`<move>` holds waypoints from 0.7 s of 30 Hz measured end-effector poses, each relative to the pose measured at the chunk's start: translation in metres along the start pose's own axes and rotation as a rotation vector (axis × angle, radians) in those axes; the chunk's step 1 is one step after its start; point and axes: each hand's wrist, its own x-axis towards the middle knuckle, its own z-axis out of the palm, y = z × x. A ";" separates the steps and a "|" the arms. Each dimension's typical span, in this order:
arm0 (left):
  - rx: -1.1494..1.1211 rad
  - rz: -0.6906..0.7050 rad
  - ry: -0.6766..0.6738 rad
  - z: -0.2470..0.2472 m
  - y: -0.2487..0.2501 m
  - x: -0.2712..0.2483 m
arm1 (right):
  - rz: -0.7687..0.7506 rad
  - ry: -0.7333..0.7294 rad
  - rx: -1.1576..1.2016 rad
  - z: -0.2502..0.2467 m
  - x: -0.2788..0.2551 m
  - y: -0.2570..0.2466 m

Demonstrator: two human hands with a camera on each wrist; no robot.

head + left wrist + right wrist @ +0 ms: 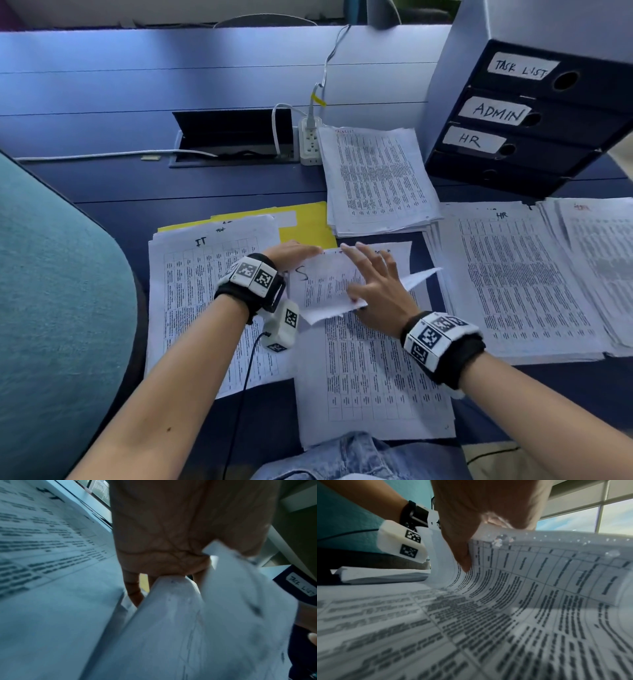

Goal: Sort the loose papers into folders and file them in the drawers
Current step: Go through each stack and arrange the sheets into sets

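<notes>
A printed sheet is curled up off the middle paper stack in front of me. My left hand pinches the sheet's upper left corner. My right hand holds its right part, fingers on top and thumb under it. In the left wrist view the sheet runs up into the left hand. The right wrist view shows the right hand with its thumb against the bent sheet. The dark drawer unit, labelled TASK LIST, ADMIN and HR, stands at the back right with its drawers closed.
An IT stack lies left on a yellow folder. Behind the hands lies a task-list stack; an HR stack and another stack lie right. A power strip and cable hatch sit further back. A teal chair is at left.
</notes>
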 end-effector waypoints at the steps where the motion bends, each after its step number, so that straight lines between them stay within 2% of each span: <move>1: -0.014 -0.006 -0.007 0.001 0.003 -0.002 | 0.022 -0.004 -0.009 -0.002 0.003 -0.001; 3: -0.025 0.008 -0.056 0.002 0.006 -0.006 | 0.037 0.021 -0.028 -0.006 0.009 -0.004; 5: -0.020 0.081 -0.107 -0.001 0.005 -0.007 | -0.001 0.078 0.009 -0.007 0.010 -0.009; 7: -0.045 0.159 -0.057 -0.004 0.001 -0.006 | -0.046 0.113 0.088 -0.006 0.004 -0.015; 9: -0.046 0.198 -0.003 -0.005 -0.002 -0.005 | -0.052 0.087 0.100 -0.005 -0.005 -0.021; 14: 0.225 0.261 0.150 0.003 -0.003 -0.007 | -0.125 -0.035 -0.064 0.000 -0.025 -0.031; 19: 0.286 0.274 0.202 0.010 -0.003 -0.012 | 0.046 -0.067 0.065 -0.004 -0.007 -0.030; 21: 0.278 0.281 0.221 0.012 -0.005 -0.012 | 0.129 -0.135 0.103 -0.011 0.005 -0.030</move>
